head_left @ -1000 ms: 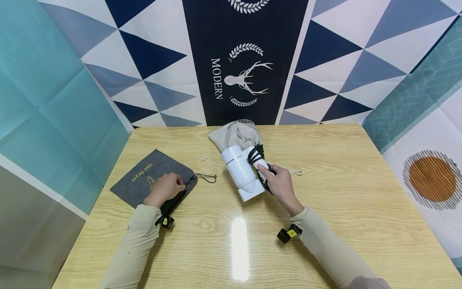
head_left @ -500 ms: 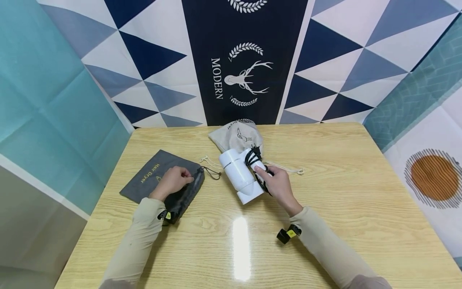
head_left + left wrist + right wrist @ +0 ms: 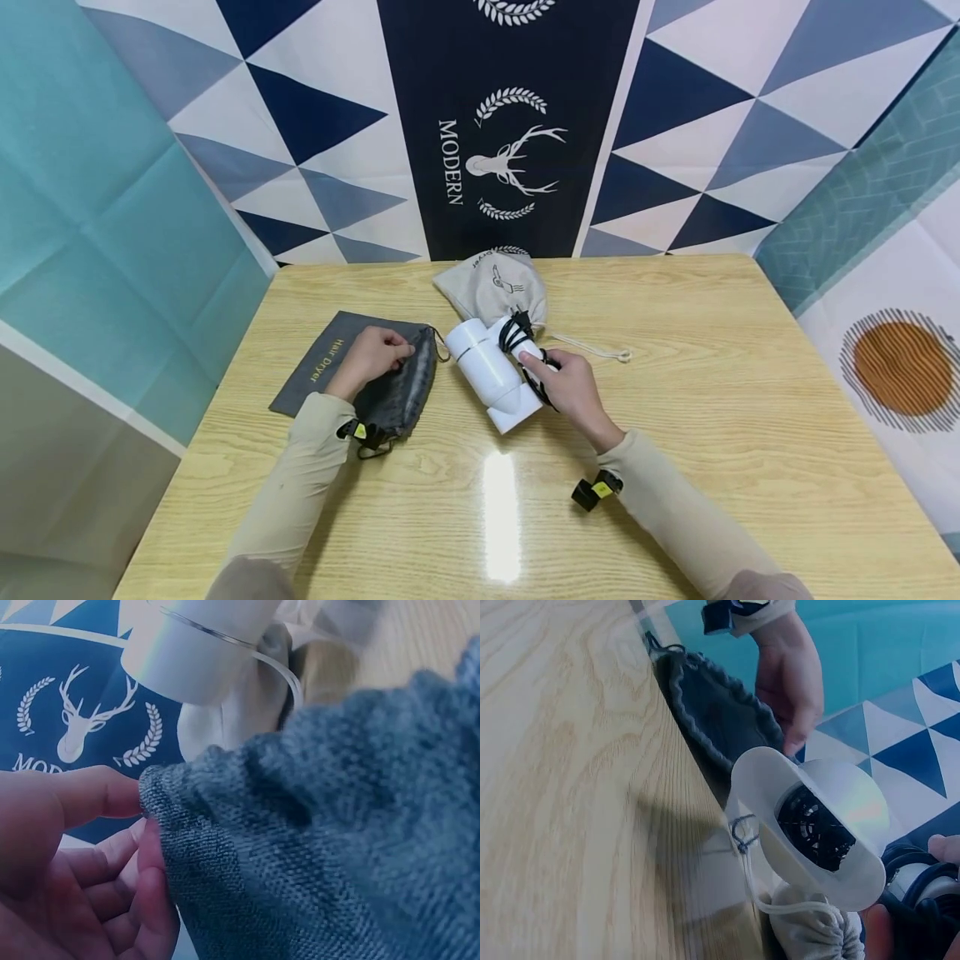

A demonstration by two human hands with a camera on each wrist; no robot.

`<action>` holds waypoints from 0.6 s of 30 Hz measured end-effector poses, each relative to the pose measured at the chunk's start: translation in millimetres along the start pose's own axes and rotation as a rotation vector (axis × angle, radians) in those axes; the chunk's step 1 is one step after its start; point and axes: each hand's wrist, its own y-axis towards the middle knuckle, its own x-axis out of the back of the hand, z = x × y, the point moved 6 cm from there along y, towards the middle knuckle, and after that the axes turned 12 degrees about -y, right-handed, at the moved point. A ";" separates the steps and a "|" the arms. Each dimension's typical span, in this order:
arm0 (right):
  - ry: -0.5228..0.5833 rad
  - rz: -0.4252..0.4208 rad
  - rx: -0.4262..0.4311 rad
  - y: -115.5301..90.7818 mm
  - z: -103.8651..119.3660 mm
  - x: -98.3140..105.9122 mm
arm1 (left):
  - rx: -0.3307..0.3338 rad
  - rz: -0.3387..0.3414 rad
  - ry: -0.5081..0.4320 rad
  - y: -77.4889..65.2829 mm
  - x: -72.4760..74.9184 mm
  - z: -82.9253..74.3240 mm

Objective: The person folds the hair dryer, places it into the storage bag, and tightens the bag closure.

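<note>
A dark grey drawstring bag printed "Hair Dryer" (image 3: pixel 318 358) lies on the left of the table, its gathered mouth held up and facing right. My left hand (image 3: pixel 372 354) pinches the mouth's upper edge between thumb and fingers; the left wrist view shows the grey cloth (image 3: pixel 300 825) close up. A white hair dryer (image 3: pixel 483 365) is in my right hand (image 3: pixel 567 382), gripped by its handle, where a black cord (image 3: pixel 513 333) is wrapped. The flared nozzle (image 3: pixel 761 780) points toward the camera in the right wrist view, close to the bag's open mouth.
Behind the dryer, a beige drawstring bag (image 3: pixel 498 287) lies near the table's back edge, its white cord (image 3: pixel 592 346) trailing right. The wooden table (image 3: pixel 712 400) meets patterned cloth walls (image 3: pixel 315 100) at the back and sides.
My left hand has drawn the grey bag rightward and raised its mouth, which gapes wider. My right hand has shifted the dryer slightly left and nearer to me.
</note>
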 end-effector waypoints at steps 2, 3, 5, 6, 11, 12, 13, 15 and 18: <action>-0.008 0.001 0.016 -1.4 2.5 -1.7 | 0.011 -0.009 -0.014 0.8 -0.4 -2.7; -0.010 0.003 0.024 -2.1 3.7 -2.6 | 0.017 -0.012 -0.024 1.3 -0.8 -3.9; -0.020 0.004 0.041 -3.5 6.4 -4.5 | 0.026 -0.015 -0.049 2.0 -2.1 -6.6; -0.027 0.003 0.049 -3.8 7.3 -5.3 | 0.029 -0.017 -0.060 2.3 -2.7 -8.0; -0.064 -0.006 0.085 -5.6 13.5 -8.7 | 0.021 -0.025 -0.082 4.1 -6.0 -14.8; -0.067 -0.006 0.091 -6.0 14.8 -9.4 | 0.019 -0.025 -0.085 4.5 -6.5 -15.9; -0.069 -0.004 0.098 -6.6 16.6 -9.8 | 0.019 -0.027 -0.088 4.7 -6.9 -17.0; -0.070 0.003 0.108 -8.5 19.9 -11.0 | 0.019 -0.033 -0.086 5.3 -6.9 -18.7; -0.069 0.016 0.127 -12.2 24.8 -12.9 | 0.022 -0.051 -0.062 5.8 -6.7 -21.1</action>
